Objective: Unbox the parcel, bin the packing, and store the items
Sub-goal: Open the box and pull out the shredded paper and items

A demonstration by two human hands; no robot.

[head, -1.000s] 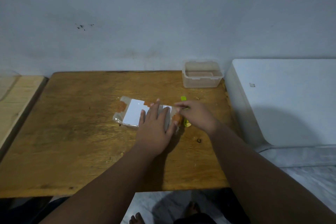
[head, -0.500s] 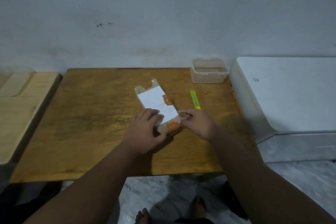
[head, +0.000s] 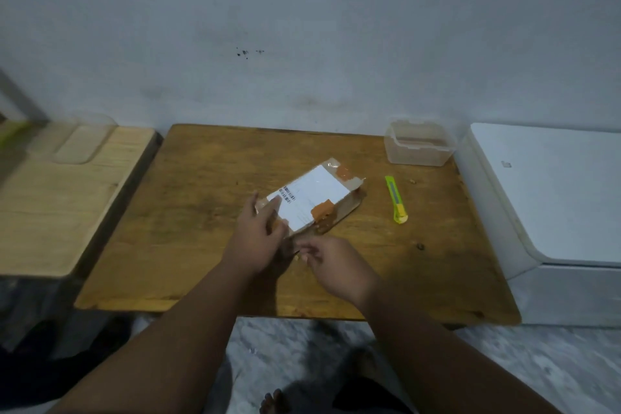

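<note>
You are looking down at a brown wooden desk point(head: 188, 245) set against a pale wall. A flat parcel point(head: 314, 200), wrapped in clear plastic with a white shipping label and orange tape patches, lies slanted near the middle of the desk. Your left hand point(head: 257, 240) rests on its near-left corner, fingers spread and pressing down. Your right hand point(head: 336, 262) sits just beside the parcel's near end, fingers pinched narrowly together; whether they grip a bit of wrapping, you cannot tell. A yellow-green utility knife point(head: 396, 200) lies to the right of the parcel, apart from it. An open clear plastic container point(head: 418, 144) stands at the far right corner.
</note>
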